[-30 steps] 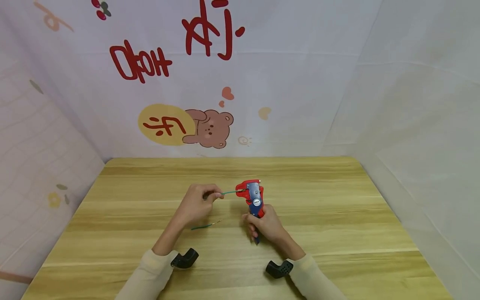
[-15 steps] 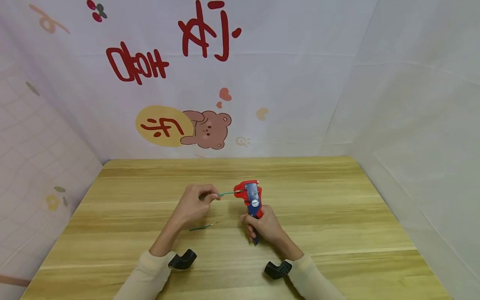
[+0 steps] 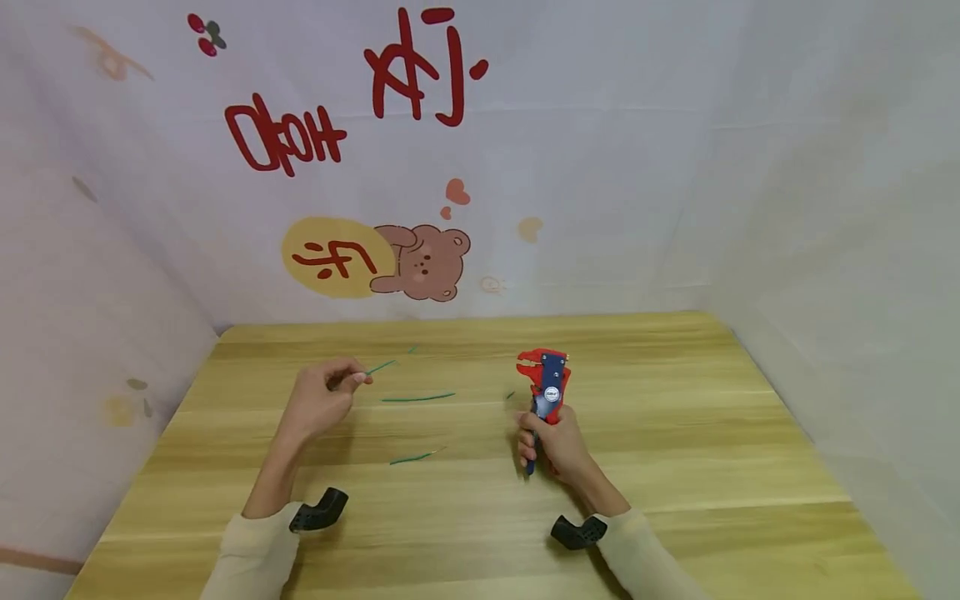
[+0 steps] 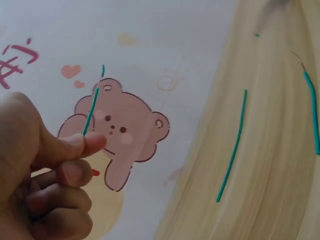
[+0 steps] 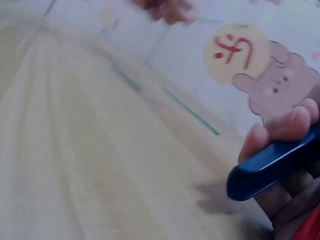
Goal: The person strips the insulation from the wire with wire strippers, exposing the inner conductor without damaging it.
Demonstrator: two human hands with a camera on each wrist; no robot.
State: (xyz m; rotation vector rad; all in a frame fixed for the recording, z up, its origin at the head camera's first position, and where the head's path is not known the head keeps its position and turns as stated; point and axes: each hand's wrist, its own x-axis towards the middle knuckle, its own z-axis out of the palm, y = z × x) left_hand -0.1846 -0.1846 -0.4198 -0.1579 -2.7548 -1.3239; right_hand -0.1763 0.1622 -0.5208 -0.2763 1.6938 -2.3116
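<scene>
My left hand [image 3: 318, 400] pinches a thin green wire [image 3: 381, 367] between thumb and fingertips, above the left part of the table. In the left wrist view, a pale bare stretch parts the wire [image 4: 90, 112] from a short green bit [image 4: 103, 70] at its tip. My right hand [image 3: 558, 442] grips the handles of a red and blue wire stripper [image 3: 553, 375], held upright with its jaws pointing left. No wire shows in those jaws. In the right wrist view, fingers curl round the blue handle [image 5: 265, 170].
On the wooden table [image 3: 465, 533] between my hands lie a longer green wire [image 3: 418, 397] and, nearer me, a shorter wire [image 3: 410, 458] with a bare copper end. A tiny green scrap [image 3: 511, 395] lies left of the stripper. A printed cloth [image 3: 600, 167] hangs behind the table.
The green wire has come out of the stripper's jaws as my left hand moved left. My right hand has shifted right with the stripper. The longer wire and the scrap have come into view.
</scene>
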